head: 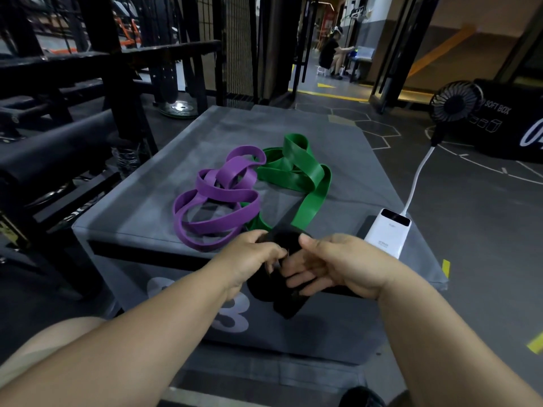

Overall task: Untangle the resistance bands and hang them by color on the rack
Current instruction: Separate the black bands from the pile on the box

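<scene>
Black band [282,302]: bunched at near edge of grey box [152,183], lower fold hanging over front face. Left hand [249,257] grips it with curled fingers; right hand [338,265] pinches it, thumb above, fingers beneath.
Purple band [217,207]: coiled at box centre, long axis near-left to far-right.
Green band [299,171]: beside it, tail running to near edge, crossing under the purple.
Power bank [388,233]: near-right corner.
Bare top along left and far edges.

Both bare forearms reach forward and converge; the left hand [249,257] and right hand [338,265] meet, each pinching the black band [283,305] between thumb and fingers.
</scene>
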`<action>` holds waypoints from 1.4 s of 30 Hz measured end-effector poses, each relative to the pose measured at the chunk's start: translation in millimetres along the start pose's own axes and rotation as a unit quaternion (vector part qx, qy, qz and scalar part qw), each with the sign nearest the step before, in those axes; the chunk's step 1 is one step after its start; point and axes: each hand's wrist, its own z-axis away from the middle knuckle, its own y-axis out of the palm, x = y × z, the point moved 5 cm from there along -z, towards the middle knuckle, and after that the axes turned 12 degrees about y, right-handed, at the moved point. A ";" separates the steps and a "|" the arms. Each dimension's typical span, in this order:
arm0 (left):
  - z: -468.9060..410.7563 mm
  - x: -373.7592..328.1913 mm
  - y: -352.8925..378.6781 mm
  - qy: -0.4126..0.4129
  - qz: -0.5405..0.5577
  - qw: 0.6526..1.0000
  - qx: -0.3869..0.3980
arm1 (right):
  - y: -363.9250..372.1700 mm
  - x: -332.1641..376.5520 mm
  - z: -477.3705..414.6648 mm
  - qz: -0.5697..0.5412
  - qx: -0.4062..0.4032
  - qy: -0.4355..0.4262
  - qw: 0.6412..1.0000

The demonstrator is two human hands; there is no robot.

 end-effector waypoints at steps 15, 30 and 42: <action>9.0 -8.0 4.1 -0.059 0.117 0.966 0.224 | -8.3 -7.8 -18.4 0.111 0.002 -0.132 0.985; -1.7 -14.4 -18.3 0.000 0.014 0.975 0.221 | -4.8 -7.1 -19.8 -0.083 0.036 -0.107 0.990; 8.8 -24.4 -39.6 0.006 0.073 0.976 0.206 | 4.0 6.5 -19.5 -0.054 0.070 -0.196 0.977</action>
